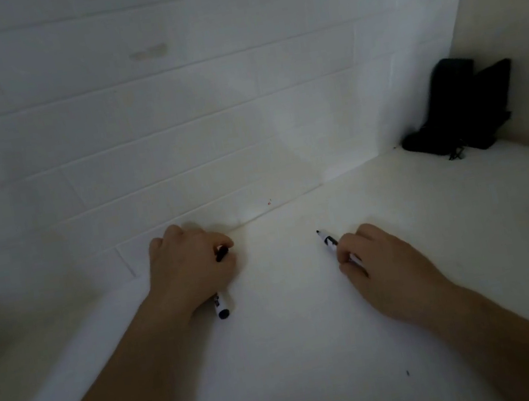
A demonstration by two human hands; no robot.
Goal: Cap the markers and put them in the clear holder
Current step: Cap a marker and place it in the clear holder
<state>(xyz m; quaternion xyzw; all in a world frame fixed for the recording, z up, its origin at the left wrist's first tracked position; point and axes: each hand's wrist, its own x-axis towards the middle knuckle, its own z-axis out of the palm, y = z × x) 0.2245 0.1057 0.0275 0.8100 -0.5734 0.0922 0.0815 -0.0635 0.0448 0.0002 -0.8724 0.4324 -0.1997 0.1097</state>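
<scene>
**Two markers in hand, no holder in sight**

The left hand (190, 267) is curled around a marker (222, 307) close to the tiled wall (175, 127). The black rear end of this marker sticks out below the hand, and a black part, which looks like a cap (222, 254), shows between the thumb and the forefinger. I cannot tell if this cap already sits on the tip or is only held beside it.

The right hand (381, 268) pinches a second marker (330, 243) by the middle of its barrel. Its dark tip is bare and points up and to the left, just above the white counter (297, 351). The two hands are apart, with free counter between them.

The markers look light, stiff and smooth, so they should be easy to carry, but a round barrel can roll when it is put down, and the smooth plastic can slip in a loose grip. In my judgement the best place to hold is the middle of the barrel, away from the wet tip, which can stain the fingers or the white counter. The cap probably needs a firm, straight push.

The clear holder is not visible. A dark object (460, 110) stands in the far right corner; I cannot say what it is.
</scene>
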